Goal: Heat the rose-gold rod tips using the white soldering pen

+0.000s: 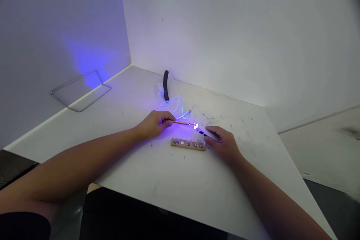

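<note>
With your left hand point(157, 124) pinching a thin rod point(181, 122) and your right hand point(223, 143) gripping a pale lamp point(213, 134) beyond the wooden strip point(188, 144) on the tabletop point(157, 191), you're apparently lighting the rod's tip, which calls for steady aim.

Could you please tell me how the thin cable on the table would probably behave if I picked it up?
The cable is likely floppy, since it lies in loose curves on the table. It is probably light, being so thin. Its bends might swing or tangle when lifted, because it turns back on itself.
</note>
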Demonstrator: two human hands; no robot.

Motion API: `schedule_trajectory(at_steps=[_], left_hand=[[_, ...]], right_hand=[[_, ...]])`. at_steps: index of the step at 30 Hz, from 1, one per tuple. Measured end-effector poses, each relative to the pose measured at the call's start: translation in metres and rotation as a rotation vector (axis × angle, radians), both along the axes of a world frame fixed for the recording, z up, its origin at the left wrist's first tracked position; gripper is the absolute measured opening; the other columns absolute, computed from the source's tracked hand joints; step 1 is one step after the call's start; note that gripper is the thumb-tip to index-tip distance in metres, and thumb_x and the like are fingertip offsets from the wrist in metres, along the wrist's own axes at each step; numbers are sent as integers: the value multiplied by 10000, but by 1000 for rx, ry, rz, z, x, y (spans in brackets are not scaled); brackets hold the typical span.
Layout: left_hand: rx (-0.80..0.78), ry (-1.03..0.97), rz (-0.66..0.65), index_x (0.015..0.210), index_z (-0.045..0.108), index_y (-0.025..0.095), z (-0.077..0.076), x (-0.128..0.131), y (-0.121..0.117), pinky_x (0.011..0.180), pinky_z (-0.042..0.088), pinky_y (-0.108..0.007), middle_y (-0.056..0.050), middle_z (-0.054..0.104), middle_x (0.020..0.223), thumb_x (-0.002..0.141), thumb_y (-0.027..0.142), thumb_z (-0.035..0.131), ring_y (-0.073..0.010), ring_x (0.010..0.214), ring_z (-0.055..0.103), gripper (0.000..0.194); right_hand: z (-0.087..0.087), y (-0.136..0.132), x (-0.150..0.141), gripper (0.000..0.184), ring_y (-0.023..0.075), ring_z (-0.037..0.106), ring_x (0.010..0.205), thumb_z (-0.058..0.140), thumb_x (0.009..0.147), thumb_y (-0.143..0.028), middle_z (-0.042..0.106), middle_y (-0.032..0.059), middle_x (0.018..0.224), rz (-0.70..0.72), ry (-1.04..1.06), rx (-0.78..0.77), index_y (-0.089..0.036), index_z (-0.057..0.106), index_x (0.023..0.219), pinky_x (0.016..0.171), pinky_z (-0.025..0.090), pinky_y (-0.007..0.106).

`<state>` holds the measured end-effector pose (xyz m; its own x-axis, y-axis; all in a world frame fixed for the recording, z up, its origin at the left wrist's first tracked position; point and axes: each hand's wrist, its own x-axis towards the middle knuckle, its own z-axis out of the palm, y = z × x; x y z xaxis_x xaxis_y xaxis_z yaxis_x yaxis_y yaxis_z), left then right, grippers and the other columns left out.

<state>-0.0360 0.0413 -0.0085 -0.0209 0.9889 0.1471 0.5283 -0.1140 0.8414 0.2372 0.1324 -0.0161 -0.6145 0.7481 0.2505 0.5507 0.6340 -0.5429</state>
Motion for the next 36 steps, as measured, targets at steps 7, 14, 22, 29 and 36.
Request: schedule_trajectory(at_steps=[7,14,22,29,36], left_hand=[[-44,-17,-5,919,622,193,-2,0,0,631,433,-255,-4,621,735,788,276,470,-131,665,553,217],[-46,-11,-2,914,614,179,-1,0,0,600,426,-243,-3,608,700,798,283,453,-122,628,547,224],[-65,2,-6,914,615,186,1,1,0,580,400,-230,6,604,701,799,282,453,-115,618,525,220],[-71,7,2,902,615,181,5,2,-2,560,385,-224,4,599,695,796,281,451,-111,598,502,220],[-67,0,11,900,617,181,3,2,-1,558,386,-222,5,600,693,795,281,452,-110,595,501,220]], right_hand=[[-2,1,1,292,226,611,886,618,734,-305,654,51,972,5,20,16,-213,610,1010,773,495,351],[0,0,0,287,232,605,902,607,741,-303,651,54,982,1,5,7,-218,607,1015,770,502,357],[-1,0,0,284,223,602,901,606,743,-295,646,49,987,2,2,7,-220,604,1016,768,503,348],[-2,0,1,288,226,602,904,609,739,-293,647,50,989,3,5,-1,-220,604,1018,771,503,352],[0,0,0,286,229,603,907,610,735,-291,647,46,991,-13,5,-8,-224,607,1012,781,499,359]])
